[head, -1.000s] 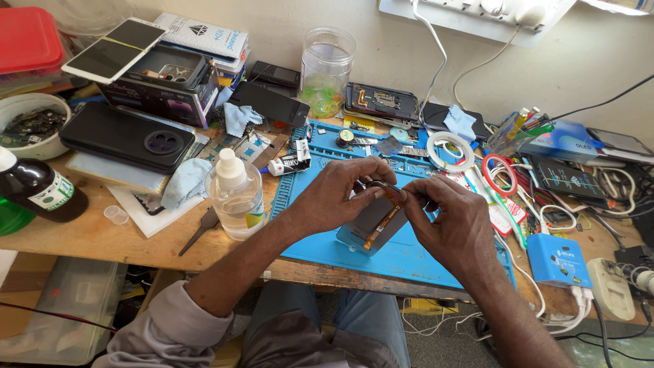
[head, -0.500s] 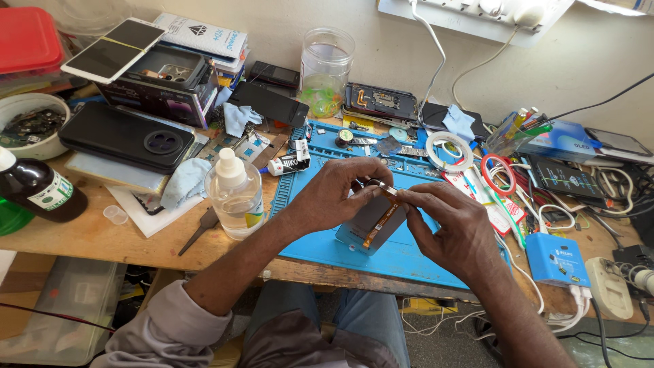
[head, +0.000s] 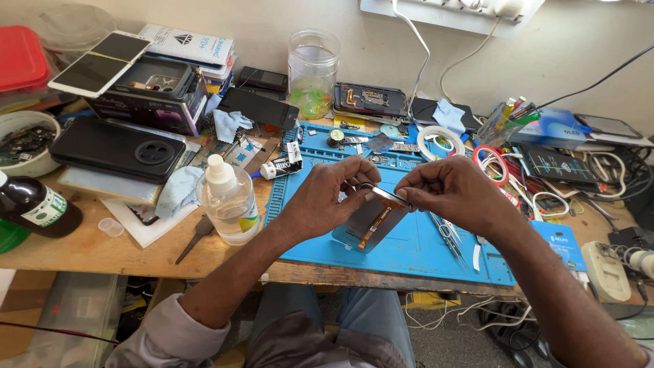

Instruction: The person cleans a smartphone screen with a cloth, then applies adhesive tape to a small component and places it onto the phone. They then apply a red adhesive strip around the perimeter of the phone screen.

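Your left hand and right hand have fingers closed on the top edge of the phone screen panel, tilted up over the blue mat. Looks thin, light, fragile; grip edges only, spare the orange flex strip.

A worn wooden table stands against a plain cream wall. A white power strip is fixed to the wall, cables hanging from it. Daylight falls evenly; the floor below lies in shadow.
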The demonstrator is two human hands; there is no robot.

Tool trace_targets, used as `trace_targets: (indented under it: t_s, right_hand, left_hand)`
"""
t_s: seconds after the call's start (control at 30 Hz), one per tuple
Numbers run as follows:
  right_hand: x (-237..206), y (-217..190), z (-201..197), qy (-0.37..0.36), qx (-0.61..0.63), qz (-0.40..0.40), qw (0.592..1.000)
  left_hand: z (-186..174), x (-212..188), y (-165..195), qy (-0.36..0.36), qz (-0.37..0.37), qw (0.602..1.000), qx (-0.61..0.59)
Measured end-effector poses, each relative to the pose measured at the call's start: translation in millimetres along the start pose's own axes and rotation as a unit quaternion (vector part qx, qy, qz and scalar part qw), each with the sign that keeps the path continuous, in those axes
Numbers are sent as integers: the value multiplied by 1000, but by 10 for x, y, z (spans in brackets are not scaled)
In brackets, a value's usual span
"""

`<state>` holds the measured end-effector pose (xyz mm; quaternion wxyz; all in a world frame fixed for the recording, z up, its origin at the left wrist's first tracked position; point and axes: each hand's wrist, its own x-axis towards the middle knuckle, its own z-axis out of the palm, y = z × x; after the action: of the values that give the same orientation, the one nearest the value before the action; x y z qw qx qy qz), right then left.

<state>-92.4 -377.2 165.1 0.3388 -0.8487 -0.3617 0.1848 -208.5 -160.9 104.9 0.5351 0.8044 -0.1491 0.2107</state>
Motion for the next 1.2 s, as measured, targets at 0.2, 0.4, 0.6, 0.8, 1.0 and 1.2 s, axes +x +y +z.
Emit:
trace_targets:
  t_s: [0.2, 0.4, 0.6, 0.8, 1.0, 1.2]
  right_hand:
    - [-89, -138, -18, 9, -27, -19, 999]
    - [-187, -302, -23, 25, -106, -58, 992]
    - [-196, -392, 8, 52, -203, -122, 970]
    - [-156, -432, 50, 54, -180, -122, 975]
    - [-124, -455, 93, 58, -185, -126, 973]
    - [-101, -495, 135, 58, -173, -145, 973]
  left_hand:
    - [-13, -6, 8, -3, -4, 1000, 3]
    - [-5, -5, 11, -8, -8, 1000, -1]
    - [-8, 8, 4, -9, 2, 1000, -14]
    - [-22, 4, 33, -4, 3, 1000, -12]
    - [-21, -2, 44, 1, -19, 1000, -5]
    - [-15, -19, 66, 0, -20, 1000, -19]
